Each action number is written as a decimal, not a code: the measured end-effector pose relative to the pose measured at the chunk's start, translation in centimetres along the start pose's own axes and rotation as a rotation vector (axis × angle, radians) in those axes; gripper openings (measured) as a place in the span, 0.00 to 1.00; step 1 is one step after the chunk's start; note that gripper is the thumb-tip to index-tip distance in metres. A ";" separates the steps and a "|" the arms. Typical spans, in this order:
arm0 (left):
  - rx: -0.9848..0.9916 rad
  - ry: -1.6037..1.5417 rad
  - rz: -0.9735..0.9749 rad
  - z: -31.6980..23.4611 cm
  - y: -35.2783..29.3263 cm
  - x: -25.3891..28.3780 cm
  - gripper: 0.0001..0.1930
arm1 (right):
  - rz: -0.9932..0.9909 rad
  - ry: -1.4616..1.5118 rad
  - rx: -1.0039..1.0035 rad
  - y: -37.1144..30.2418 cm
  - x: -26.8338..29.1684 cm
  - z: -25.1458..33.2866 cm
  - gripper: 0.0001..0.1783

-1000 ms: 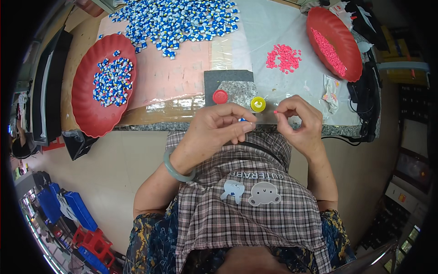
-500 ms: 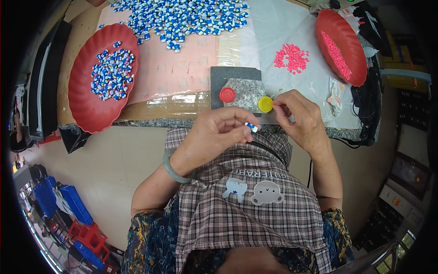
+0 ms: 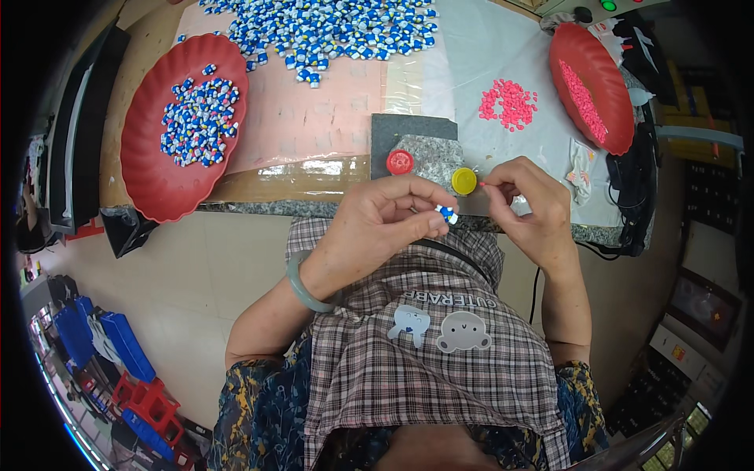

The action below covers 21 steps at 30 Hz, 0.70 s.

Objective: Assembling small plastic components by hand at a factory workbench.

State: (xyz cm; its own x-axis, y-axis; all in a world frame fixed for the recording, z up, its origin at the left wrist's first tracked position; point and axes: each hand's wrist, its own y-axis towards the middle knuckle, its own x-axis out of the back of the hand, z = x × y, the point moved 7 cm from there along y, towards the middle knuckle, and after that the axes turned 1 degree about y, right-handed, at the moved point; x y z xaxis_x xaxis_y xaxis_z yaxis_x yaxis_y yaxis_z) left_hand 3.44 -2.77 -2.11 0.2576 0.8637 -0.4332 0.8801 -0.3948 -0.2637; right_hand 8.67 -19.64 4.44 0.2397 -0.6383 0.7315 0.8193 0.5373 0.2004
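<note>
My left hand [image 3: 385, 213] pinches a small blue-and-white moulded piece [image 3: 448, 214] between thumb and forefinger, just off the table's front edge. Between the fingertips of my right hand [image 3: 536, 206] is a tiny pink piece [image 3: 484, 184], held right of a shallow yellow cap [image 3: 464, 181]. That cap and a red cap [image 3: 400, 162] sit at the edges of a speckled stone slab [image 3: 430, 154], which lies on a dark grey board [image 3: 386, 127]. What the caps contain is too small to make out.
Left on the table stands a red scalloped dish [image 3: 141, 157] of blue-and-white pieces; a large heap [image 3: 330, 31] of them lies at the back. Loose pink pieces [image 3: 509, 104] and another red dish [image 3: 616, 98] are at right, near a crumpled wrapper [image 3: 580, 173] and cables.
My right hand has drawn slightly away from the yellow cap's rim, and the pink piece shows more clearly. The blue-and-white piece has turned a little in my left fingers. The whole view has shifted slightly.
</note>
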 end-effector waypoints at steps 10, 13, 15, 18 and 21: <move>-0.265 -0.009 -0.100 -0.6 1.1 -0.4 0.11 | -0.153 0.270 -0.081 -0.9 -0.7 1.7 0.07; -0.325 0.093 -0.128 -1.1 1.1 -0.5 0.10 | -0.172 0.229 -0.038 -1.1 -0.9 1.8 0.08; -0.352 0.163 -0.141 -1.5 0.9 -0.5 0.10 | -0.181 0.212 -0.018 -1.1 -0.9 1.9 0.08; -0.367 0.319 -0.109 -2.1 0.8 -0.9 0.10 | -0.166 0.153 0.005 -1.0 -1.0 2.1 0.08; -0.409 0.443 -0.131 -2.8 0.6 -1.2 0.10 | -0.119 0.118 -0.019 -1.0 -1.3 2.3 0.08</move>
State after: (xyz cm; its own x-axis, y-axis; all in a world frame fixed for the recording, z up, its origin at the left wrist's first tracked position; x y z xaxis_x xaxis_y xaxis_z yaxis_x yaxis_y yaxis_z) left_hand 4.78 -3.21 0.66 0.2006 0.9797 0.0033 0.9748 -0.2000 0.0992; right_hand 6.39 -18.12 4.80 0.1992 -0.7579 0.6212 0.8547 0.4444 0.2681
